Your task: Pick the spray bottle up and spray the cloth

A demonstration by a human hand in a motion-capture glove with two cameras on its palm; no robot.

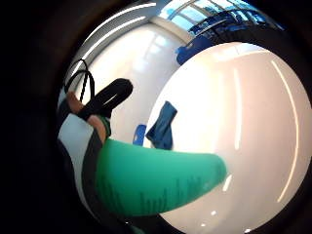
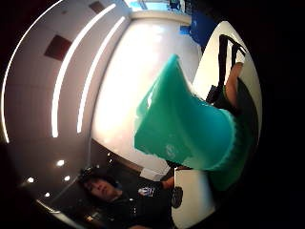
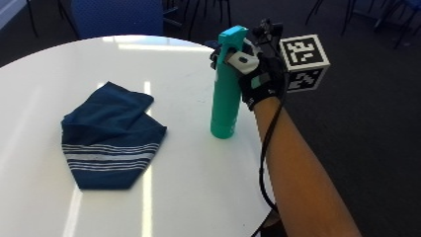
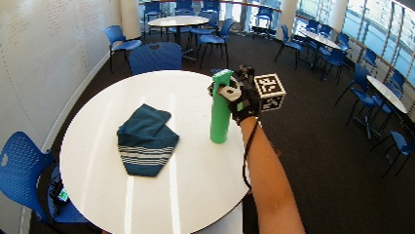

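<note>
**Listener:** While I can't see any of it, tell me where the hand and the bottle are.

**Operator:** From my remote station, the outside view shows a round white table (image 3: pixel 184 197). A tall teal spray bottle (image 3: pixel 226 94) stands upright right of the frame's centre, its base on or just off the tabletop; I cannot tell which. The gloved right hand (image 3: pixel 262 81) reaches in from the lower right, fingers curled round the bottle's neck just under the spray head. Both palm views are largely filled by teal plastic, so the bottle sits close against the palm.

**Listener:** And the cloth?

**Operator:** A folded dark blue cloth (image 3: pixel 110 136) with pale stripes along one end lies flat in the left half of the frame, apart from the bottle.

**Listener:** What could go wrong from here?

**Operator:** Three things, in my judgement. The grip is high on a tall, narrow bottle, so the base could swing or clip the table as it lifts, and the bottle could tip. I cannot make out which way the nozzle faces; if it points away from the cloth, the spray would land on bare table. And I cannot see a finger on the trigger, so shifting the grip mid-air to reach it risks the bottle slipping.
</note>
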